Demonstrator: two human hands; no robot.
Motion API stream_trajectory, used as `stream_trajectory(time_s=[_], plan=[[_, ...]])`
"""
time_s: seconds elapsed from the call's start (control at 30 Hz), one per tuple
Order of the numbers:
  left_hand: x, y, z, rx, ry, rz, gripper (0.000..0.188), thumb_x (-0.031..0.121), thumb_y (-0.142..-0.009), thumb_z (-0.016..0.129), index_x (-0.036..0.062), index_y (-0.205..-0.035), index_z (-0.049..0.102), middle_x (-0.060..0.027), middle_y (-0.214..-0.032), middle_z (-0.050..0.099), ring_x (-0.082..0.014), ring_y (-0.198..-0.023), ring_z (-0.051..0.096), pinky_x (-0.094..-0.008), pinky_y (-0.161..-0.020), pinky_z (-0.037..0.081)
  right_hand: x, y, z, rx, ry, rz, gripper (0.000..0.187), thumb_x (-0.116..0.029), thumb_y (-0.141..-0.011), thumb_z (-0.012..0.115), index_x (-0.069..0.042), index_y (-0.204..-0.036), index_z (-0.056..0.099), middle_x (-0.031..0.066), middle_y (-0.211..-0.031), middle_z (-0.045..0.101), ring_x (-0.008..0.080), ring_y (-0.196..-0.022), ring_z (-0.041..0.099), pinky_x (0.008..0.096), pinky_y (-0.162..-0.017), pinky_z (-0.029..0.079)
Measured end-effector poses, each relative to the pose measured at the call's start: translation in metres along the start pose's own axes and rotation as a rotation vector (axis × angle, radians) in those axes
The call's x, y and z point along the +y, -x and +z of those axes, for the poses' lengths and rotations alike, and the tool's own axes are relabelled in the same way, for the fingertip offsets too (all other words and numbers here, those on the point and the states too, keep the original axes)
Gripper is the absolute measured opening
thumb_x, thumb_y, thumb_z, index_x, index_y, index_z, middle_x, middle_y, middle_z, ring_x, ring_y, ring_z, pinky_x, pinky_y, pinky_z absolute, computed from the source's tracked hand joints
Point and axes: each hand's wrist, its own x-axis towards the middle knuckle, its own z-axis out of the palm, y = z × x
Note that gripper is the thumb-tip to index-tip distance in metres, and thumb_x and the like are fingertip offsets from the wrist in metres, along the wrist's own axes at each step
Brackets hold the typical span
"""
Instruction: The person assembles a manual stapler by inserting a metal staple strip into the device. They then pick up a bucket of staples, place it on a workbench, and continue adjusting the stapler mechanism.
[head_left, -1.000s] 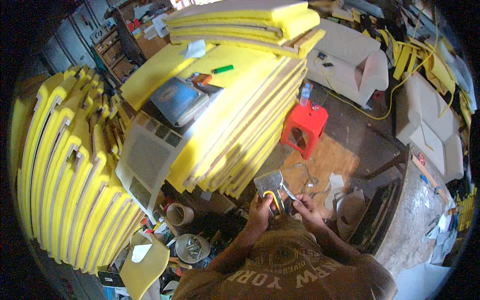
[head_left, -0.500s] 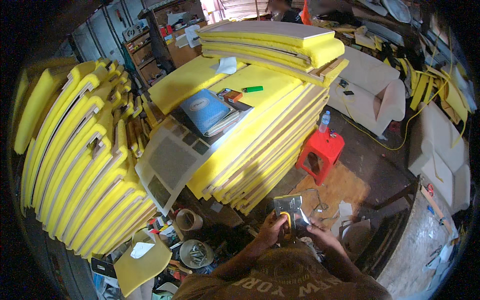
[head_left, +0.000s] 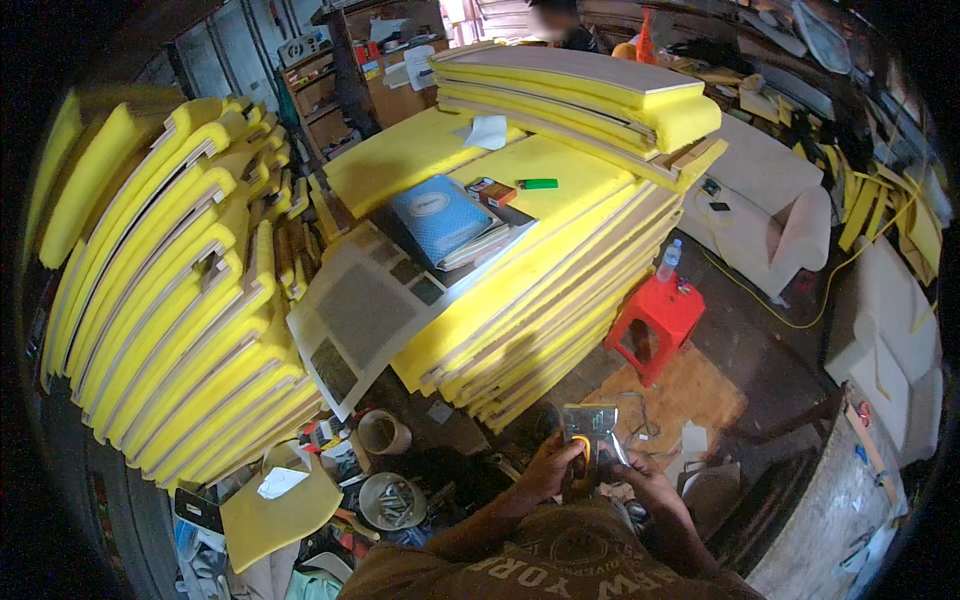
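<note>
Silver-yellow, likely a staple gun, grasped by left hand near front corner of foam-panel stack, beside shiny piece apparently pinched by right hand, with work done or left unclear.

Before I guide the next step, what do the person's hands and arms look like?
The left hand and right hand show no gloves, and the forearms are bare. The brown short-sleeved shirt has pale lettering and a round emblem.
</note>
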Motion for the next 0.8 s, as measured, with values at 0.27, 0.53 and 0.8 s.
stream_trajectory(time_s=[0.27, 0.53, 0.8], plan=[[-0.01, -0.008, -0.008, 0.0, -0.051, 0.059, 0.027, 0.013, -0.088, 0.046, 0.0087, -0.115, 0.045, -0.0022, -0.097, 0.055, -0.0107, -0.086, 0.054, -0.0264, -0.075, 0.043, 0.01, -0.012, 0.015, 0.019, 0.099, -0.146, 0.018, -0.007, -0.088, 0.048, -0.003, -0.106, 0.051, 0.0029, -0.093, 0.056, 0.0117, -0.09, 0.049, 0.0283, -0.08, 0.041], [-0.006, -0.007, -0.009, -0.012, -0.003, 0.032, 0.029, 0.015, -0.088, 0.046, 0.009, -0.116, 0.043, -0.0043, -0.097, 0.054, -0.0128, -0.084, 0.055, -0.0288, -0.071, 0.047, 0.047, -0.018, 0.019, 0.141, 0.359, -0.243, 0.027, -0.021, -0.086, 0.05, -0.005, -0.107, 0.045, 0.0207, -0.086, 0.059, 0.0402, -0.084, 0.058, 0.0433, -0.068, 0.044], [-0.033, -0.014, -0.021, 0.024, 0.031, 0.049, 0.025, 0.016, -0.088, 0.048, 0.0076, -0.112, 0.045, -0.0041, -0.087, 0.055, -0.0114, -0.07, 0.056, -0.0249, -0.059, 0.048, 0.028, -0.011, 0.031, 0.132, 0.295, -0.099, 0.03, -0.022, -0.085, 0.054, -0.005, -0.109, 0.05, 0.0159, -0.092, 0.062, 0.0302, -0.087, 0.06, 0.0377, -0.073, 0.046]])
